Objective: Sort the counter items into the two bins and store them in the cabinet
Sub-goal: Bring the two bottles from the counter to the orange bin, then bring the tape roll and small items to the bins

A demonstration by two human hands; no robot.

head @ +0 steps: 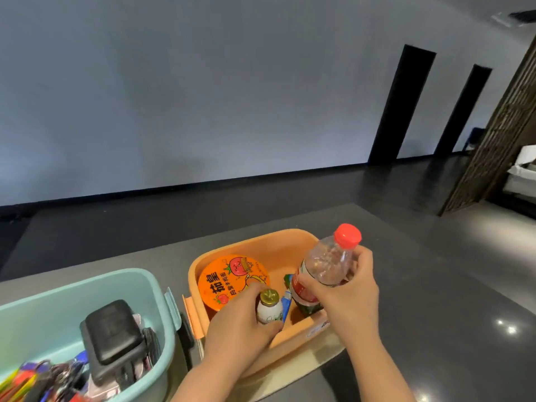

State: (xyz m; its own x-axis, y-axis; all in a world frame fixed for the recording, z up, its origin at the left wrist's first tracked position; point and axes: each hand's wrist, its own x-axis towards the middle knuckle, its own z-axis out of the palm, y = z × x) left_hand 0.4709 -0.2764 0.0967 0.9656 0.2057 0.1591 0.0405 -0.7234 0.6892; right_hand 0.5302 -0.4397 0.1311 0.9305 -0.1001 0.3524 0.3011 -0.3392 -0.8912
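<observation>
Nearest my lens, the teal bin (156, 288) at left on the grey desk (435, 300) holds a black case (111, 332) and coloured stationery (26, 381). Beside it, over the orange bin (261, 242) with its instant noodle bowl (232, 280), my left hand (240, 323) wraps its fingers around a small white gold-capped bottle (269, 307). My right hand (345, 294) grips a red-capped plastic water bottle (324, 271) at mid-body, tilted above the bin's right side. I judge it light, smooth, crushable; the label band gives the safest hold.
</observation>
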